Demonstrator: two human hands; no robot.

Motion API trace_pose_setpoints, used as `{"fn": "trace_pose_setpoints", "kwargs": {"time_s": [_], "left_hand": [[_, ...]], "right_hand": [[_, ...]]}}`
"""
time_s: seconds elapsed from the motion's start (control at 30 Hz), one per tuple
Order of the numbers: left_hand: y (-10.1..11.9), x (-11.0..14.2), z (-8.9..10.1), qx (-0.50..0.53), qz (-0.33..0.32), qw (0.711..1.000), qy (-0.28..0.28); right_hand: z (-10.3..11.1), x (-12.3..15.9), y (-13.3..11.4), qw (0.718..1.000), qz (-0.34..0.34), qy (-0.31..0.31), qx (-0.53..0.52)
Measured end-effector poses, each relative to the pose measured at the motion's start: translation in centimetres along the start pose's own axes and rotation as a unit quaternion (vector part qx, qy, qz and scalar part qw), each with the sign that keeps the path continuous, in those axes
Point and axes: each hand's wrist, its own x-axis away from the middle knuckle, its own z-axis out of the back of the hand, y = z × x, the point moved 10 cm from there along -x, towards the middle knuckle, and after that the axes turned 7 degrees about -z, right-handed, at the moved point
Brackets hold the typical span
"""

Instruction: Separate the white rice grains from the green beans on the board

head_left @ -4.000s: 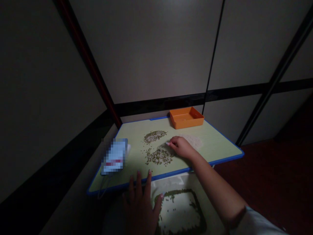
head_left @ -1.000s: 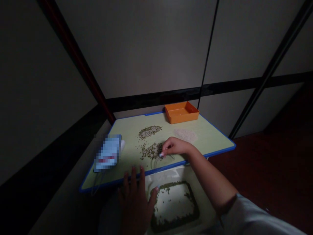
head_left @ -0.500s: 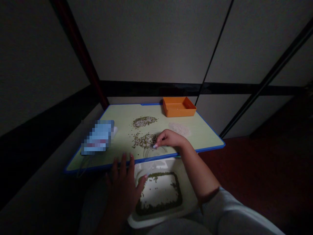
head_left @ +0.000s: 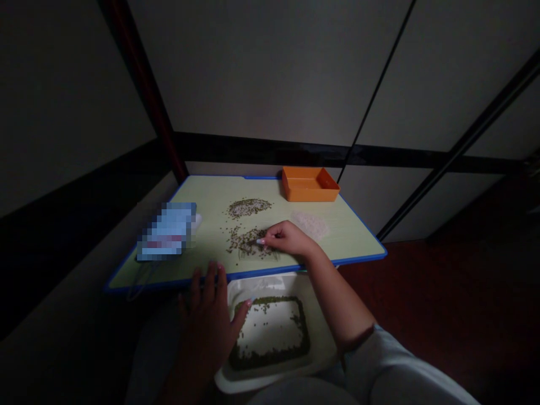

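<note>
My right hand (head_left: pixel 289 239) is closed in a pinch over the nearer scatter of green beans and pale grains (head_left: pixel 247 239) on the board. Its fingertips meet the upper side of a clear plastic piece (head_left: pixel 259 254), whose exact shape is hard to make out. Spread fingers of my left hand (head_left: pixel 211 315) rest at the board's near edge, holding nothing, with the thumb over the white basin's rim. That white basin (head_left: pixel 323 337) sits below the board, with small green beans (head_left: pixel 274 357) mostly lining the edges of its floor.
The pale board (head_left: pixel 202 191) has a blue edge. Farther back lies another mixed pile (head_left: pixel 248 208); to the right is a heap of pale grains (head_left: pixel 312 224). An orange tray (head_left: pixel 312 194) stands at the back right, a blurred-out phone-like object (head_left: pixel 169 230) at the left. Panelled walls rise behind.
My right hand has shifted slightly left and away from me, into the nearer scatter, and the clear piece has moved with it. My left hand stays at the edge. The view has shifted slightly.
</note>
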Motion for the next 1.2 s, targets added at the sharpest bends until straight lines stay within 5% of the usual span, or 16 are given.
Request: {"fn": "trace_pose_setpoints", "kwargs": {"time_s": [0.47, 0.93, 1.2], "left_hand": [[-0.2, 0.3, 0.1, 0.006, -0.001, 1.0, 0.014], [-0.2, 0.3, 0.0, -0.005, -0.002, 1.0, 0.013], [-0.4, 0.0, -0.2, -0.009, -0.001, 1.0, 0.011]], "right_hand": [[-1.1, -0.6, -2.7, 0.978, 0.003, 0.066, 0.199], [-1.7, -0.1, -2.9, 0.988, 0.066, -0.033, 0.134], [2.2, 1.0, -1.3, 0.989, 0.022, 0.048, 0.14]]}}
